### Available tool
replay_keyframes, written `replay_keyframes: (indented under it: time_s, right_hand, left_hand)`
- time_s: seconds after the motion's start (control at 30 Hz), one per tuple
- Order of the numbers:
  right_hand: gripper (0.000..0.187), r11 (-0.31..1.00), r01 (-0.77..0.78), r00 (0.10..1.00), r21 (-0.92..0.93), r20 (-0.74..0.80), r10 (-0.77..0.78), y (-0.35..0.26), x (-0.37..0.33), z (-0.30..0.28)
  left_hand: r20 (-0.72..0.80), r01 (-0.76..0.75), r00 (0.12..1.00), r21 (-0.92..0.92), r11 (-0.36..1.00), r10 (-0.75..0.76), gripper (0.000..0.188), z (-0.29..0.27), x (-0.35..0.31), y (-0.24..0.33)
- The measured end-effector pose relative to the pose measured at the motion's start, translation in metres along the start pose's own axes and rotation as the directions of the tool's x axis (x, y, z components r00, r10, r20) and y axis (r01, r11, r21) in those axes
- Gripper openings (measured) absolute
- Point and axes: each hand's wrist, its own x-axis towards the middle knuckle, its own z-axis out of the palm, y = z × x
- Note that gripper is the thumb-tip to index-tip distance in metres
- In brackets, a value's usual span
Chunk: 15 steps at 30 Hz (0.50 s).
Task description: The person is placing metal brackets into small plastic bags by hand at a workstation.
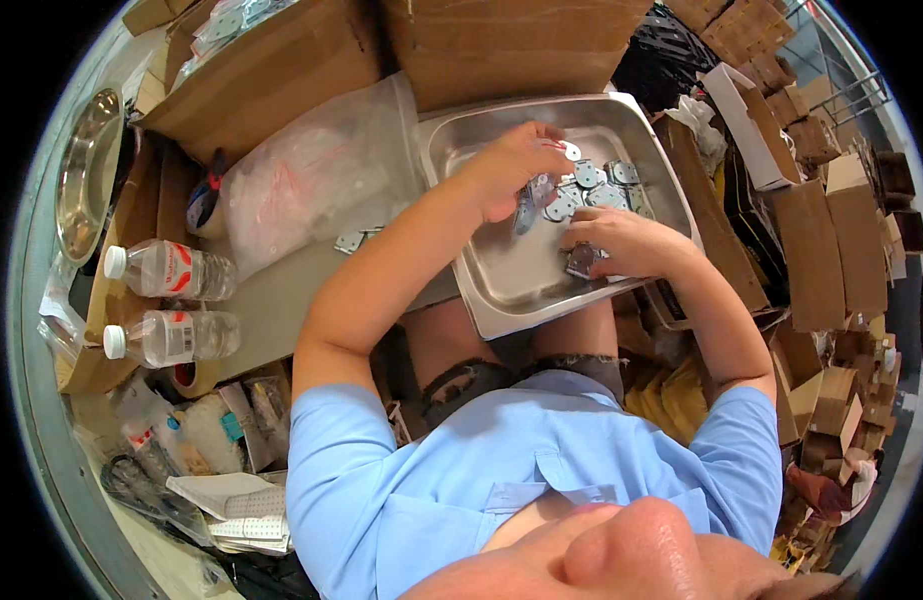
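Note:
A rectangular metal tray (511,322) rests partly over my lap, with several flat silvery metal pieces (606,197) with round holes piled in it. My left hand (516,172) is over the tray's left part, its fingers closed around a small shiny bundle (527,207) that looks like metal pieces in clear plastic. Beside the pile, at the tray's near right, my right hand (626,243) has its fingers curled round a small shiny metal piece (583,260). My fingers partly cover both held things, so their exact shape is hidden.
Left of the tray lies a large clear plastic bag (316,180), with a few metal pieces (351,241) near it. Two clear bottles (186,271) lie on their sides at the left. Cardboard boxes (511,50) stand behind the tray, and more cartons (811,255) crowd the right.

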Motion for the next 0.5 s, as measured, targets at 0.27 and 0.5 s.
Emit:
replay_keyframes:
  time_s: [0.27, 0.5]
  right_hand:
    - [0.034, 0.996, -0.077, 0.983, -0.043, 0.163, 0.083, -0.004, 0.012, -0.006]
    - [0.022, 0.709, 0.284, 0.805, 0.646, -0.562, 0.190, 0.000, -0.012, -0.048]
  left_hand:
    - [-0.024, -0.033, 0.999, -0.026, 0.999, 0.032, 0.049, -0.001, -0.004, -0.001]
    - [0.184, -0.025, 0.983, 0.220, 0.975, -0.016, 0.058, 0.000, -0.005, -0.003]
